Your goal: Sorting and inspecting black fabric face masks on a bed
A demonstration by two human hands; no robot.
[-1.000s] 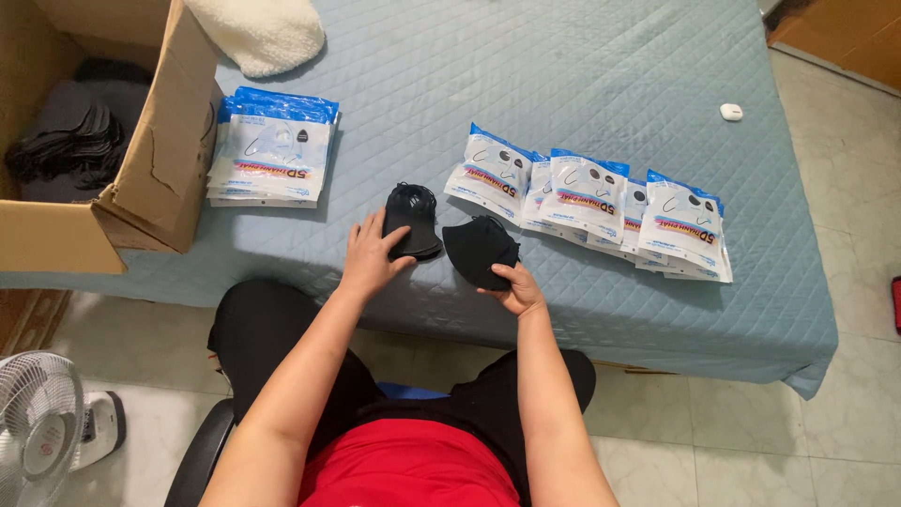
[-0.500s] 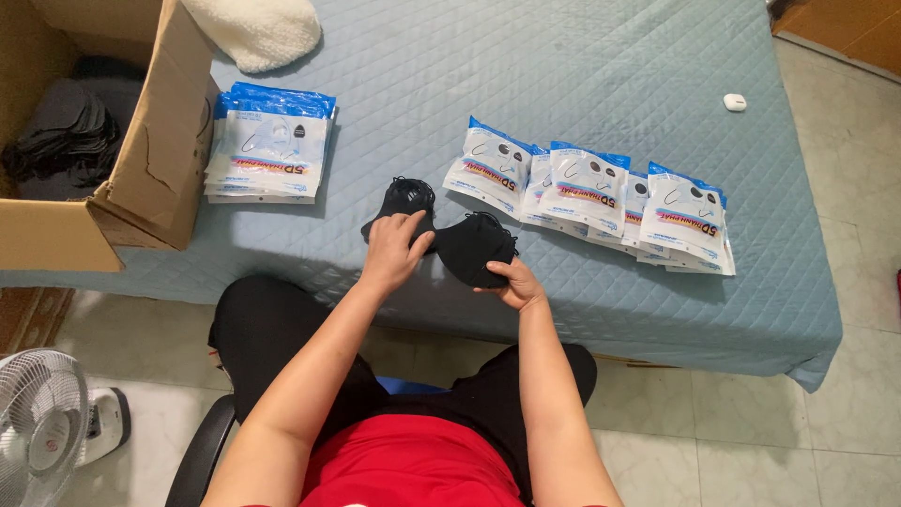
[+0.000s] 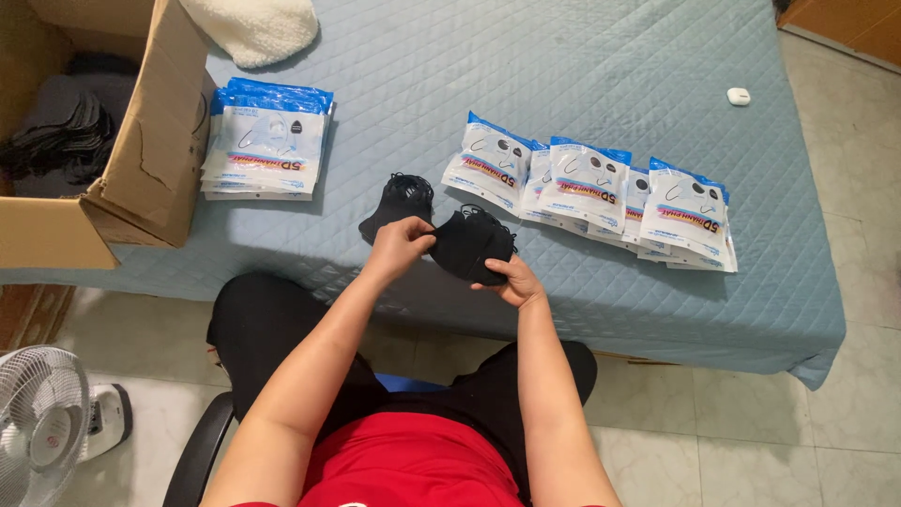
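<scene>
Matt black cloth masks point(image 3: 474, 246) lie on a quilted blue fabric cover point(image 3: 563, 75), beside glossy plastic packets point(image 3: 601, 183), a rough brown cardboard box point(image 3: 150, 160) and a fluffy white cloth point(image 3: 258, 28).

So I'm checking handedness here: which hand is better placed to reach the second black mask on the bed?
Left hand: that mask lies just beyond it, while the right hand supports the held mask.
</scene>
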